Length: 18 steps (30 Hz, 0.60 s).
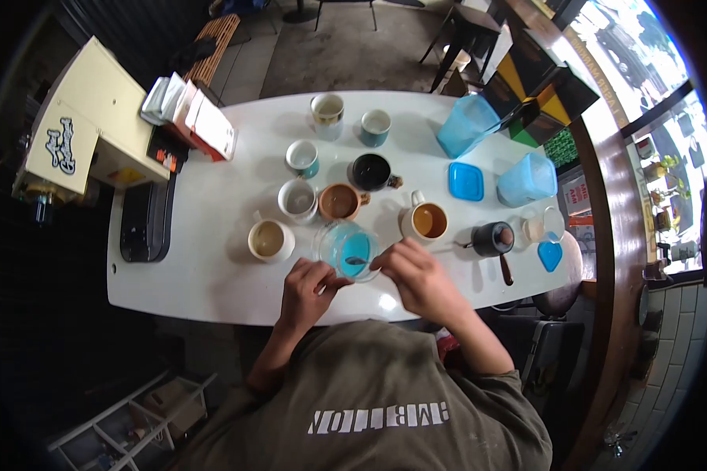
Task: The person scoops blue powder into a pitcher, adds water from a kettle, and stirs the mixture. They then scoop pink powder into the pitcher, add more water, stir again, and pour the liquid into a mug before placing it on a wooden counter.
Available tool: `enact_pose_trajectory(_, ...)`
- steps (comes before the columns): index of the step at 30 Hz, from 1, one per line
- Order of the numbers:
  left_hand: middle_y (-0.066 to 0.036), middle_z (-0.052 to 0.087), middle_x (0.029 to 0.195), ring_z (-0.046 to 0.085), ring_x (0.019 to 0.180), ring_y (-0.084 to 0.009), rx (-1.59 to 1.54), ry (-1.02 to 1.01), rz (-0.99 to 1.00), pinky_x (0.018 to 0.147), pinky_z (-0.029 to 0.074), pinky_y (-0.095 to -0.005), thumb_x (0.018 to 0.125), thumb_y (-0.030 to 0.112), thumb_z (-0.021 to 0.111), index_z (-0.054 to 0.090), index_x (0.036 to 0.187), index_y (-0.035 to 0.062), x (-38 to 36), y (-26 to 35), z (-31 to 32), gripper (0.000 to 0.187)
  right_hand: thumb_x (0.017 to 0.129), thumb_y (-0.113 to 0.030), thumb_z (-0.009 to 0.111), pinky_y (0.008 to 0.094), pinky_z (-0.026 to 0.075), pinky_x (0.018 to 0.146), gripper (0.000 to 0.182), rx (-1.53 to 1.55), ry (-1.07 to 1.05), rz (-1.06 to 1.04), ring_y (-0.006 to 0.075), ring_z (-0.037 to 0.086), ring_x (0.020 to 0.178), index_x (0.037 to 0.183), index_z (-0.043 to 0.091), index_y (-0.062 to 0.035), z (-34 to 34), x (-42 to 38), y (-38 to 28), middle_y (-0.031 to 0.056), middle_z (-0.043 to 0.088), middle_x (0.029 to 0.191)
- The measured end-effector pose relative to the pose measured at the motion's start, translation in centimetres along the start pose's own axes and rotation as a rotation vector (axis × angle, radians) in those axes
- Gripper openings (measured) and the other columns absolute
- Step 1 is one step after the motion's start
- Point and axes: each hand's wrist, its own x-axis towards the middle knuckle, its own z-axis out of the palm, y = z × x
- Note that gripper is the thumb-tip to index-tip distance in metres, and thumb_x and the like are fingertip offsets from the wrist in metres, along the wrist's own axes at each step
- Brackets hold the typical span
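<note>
A clear glass bowl (324, 242) with bright blue liquid in it stands at the near side of the white table. My left hand (306, 289) is closed, thumb and fingers pinching the bowl's near-left rim. At the right rim, my right hand (418, 275) grips a spoon (357, 261), whose tip dips into the blue liquid; its handle is mostly hidden by my fingers. Close around the bowl are a cream mug (272, 240), a white cup (298, 201), a brown mug (341, 202) and a white mug with an orange-brown inside (426, 218).
Farther back stand a black mug (371, 173) and several cups. To the right are two blue pitchers (465, 129), a blue lid (466, 182) and a dark pot with a wooden handle (492, 239). A cream machine (78, 118) stands at the left edge.
</note>
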Motion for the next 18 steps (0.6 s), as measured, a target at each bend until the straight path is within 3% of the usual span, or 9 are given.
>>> enact_pose_trajectory(4,-0.003,0.052,0.06,0.05,0.058,-0.0243,-0.03,-0.024,0.055,0.058,0.041,-0.037,0.071,0.013,0.084,0.049,0.069,0.0068,0.8,0.8,-0.1,0.036,0.078,0.001,0.06,0.0394,0.044,0.079,0.02,-0.139,0.007,0.064,0.0286,0.055,0.088,0.097,0.061,-0.0041,0.8,-0.8,0.3,0.0079,0.058,0.089)
enact_pose_trajectory(7,-0.003,0.051,0.059,0.05,0.058,-0.025,-0.036,-0.041,0.072,0.059,0.041,-0.0367,0.072,0.012,0.083,0.049,0.068,0.0066,0.9,0.9,0.1,0.035,0.086,-0.001,0.06,0.04,0.045,0.08,0.01,0.017,0.031,0.075,0.0302,0.054,0.088,0.095,0.061,-0.0035,1.0,-1.3,0.3,0.0096,0.059,0.088)
enact_pose_trajectory(10,-0.003,0.052,0.059,0.051,0.058,-0.0252,-0.027,-0.049,0.084,0.058,0.041,-0.0364,0.072,0.012,0.083,0.049,0.069,0.0064,1.1,1.0,0.4,0.034,0.087,-0.002,0.059,0.0402,0.045,0.081,0.009,-0.057,0.114,0.088,0.03,0.054,0.09,0.095,0.062,-0.0033,0.9,-1.4,0.3,0.0093,0.059,0.088)
enact_pose_trajectory(12,-0.003,0.052,0.059,0.05,0.059,-0.0256,-0.033,-0.048,0.101,0.057,0.04,-0.0369,0.071,0.011,0.083,0.049,0.068,0.0064,1.4,1.1,0.4,0.034,0.088,-0.003,0.059,0.0396,0.046,0.082,0.009,-0.086,0.052,0.102,0.0298,0.054,0.091,0.096,0.062,-0.0031,0.3,-1.5,0.2,0.009,0.06,0.089)
enact_pose_trajectory(14,-0.004,0.052,0.059,0.05,0.059,-0.026,-0.039,-0.04,0.116,0.056,0.04,-0.0373,0.071,0.012,0.083,0.049,0.068,0.0064,1.5,1.1,0.5,0.034,0.088,-0.003,0.059,0.039,0.046,0.082,0.009,0.074,0.063,0.123,0.0297,0.054,0.091,0.097,0.062,-0.0029,0.6,-1.7,0.2,0.0091,0.06,0.089)
enact_pose_trajectory(18,-0.003,0.051,0.059,0.049,0.059,-0.0246,-0.021,-0.052,0.113,0.056,0.04,-0.0372,0.072,0.013,0.082,0.049,0.068,0.0064,1.5,0.7,0.8,0.034,0.09,-0.004,0.058,0.0389,0.046,0.082,0.007,0.008,0.062,0.143,0.0299,0.054,0.09,0.095,0.062,-0.0022,0.8,-1.7,0.2,0.0096,0.061,0.089)
